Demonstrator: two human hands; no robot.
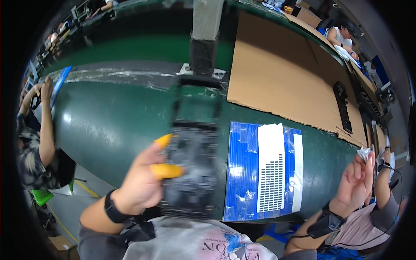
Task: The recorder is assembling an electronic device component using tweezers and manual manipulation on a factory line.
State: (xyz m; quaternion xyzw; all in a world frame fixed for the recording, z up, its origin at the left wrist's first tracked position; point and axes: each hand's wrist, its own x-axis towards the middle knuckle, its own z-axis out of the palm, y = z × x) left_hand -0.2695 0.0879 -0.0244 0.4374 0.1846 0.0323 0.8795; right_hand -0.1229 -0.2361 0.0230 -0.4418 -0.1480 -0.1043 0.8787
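Note:
My left hand (141,184), with yellow finger cots on two fingers, grips a black plastic part (193,173) by its left side. The part is long, with an open rectangular frame at its far end, and is smeared by motion. It hangs over the green table just in front of me. Raised at the right, my right hand (352,184) pinches a small crumpled white piece (363,152), perhaps paper or film. Between the hands lies a blue corrugated board (242,173), and taped on it is a white sheet of small black rectangular stickers (271,182).
A large cardboard sheet (277,69) covers the table's far right, with a black plastic strip (342,106) on it. A metal post (206,39) rises at the middle. Co-workers sit at the left (37,143), far right (342,37) and near right (385,186).

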